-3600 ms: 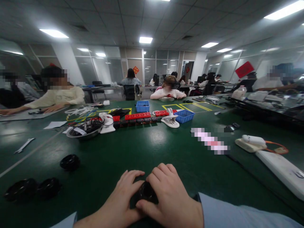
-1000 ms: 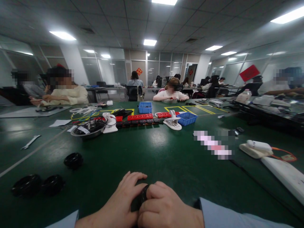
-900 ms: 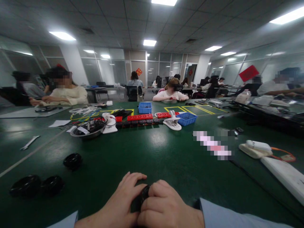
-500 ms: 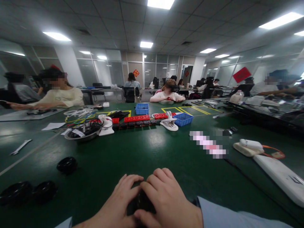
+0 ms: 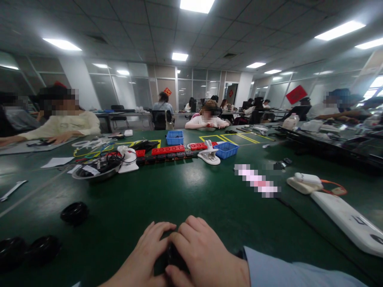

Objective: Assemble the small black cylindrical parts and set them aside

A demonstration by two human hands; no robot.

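At the near edge of the view, my left hand [image 5: 145, 255] curves around the left side of a dark, glossy black piece [image 5: 175, 259]. My right hand [image 5: 203, 251] covers the same piece from the right, its fingers bent over it and its thumb low in front. Most of the piece is hidden under my fingers, so its full shape cannot be made out. To the left on the green table lie three shiny black round pieces: a farther one [image 5: 74, 213], a nearer one [image 5: 44, 249] and one at the edge [image 5: 12, 253].
A metal bowl of cables [image 5: 98, 171], a white clip stand [image 5: 209, 153], red power strips [image 5: 172, 149] and a blue bin [image 5: 226, 150] line the table's middle. A wrench [image 5: 13, 190] lies left, a long white device [image 5: 347, 223] right. Co-workers sit around.
The view has turned slightly right, so the table items appear farther left. Both my hands keep their hold on the black piece. The co-worker at left has lowered a hand toward the table.
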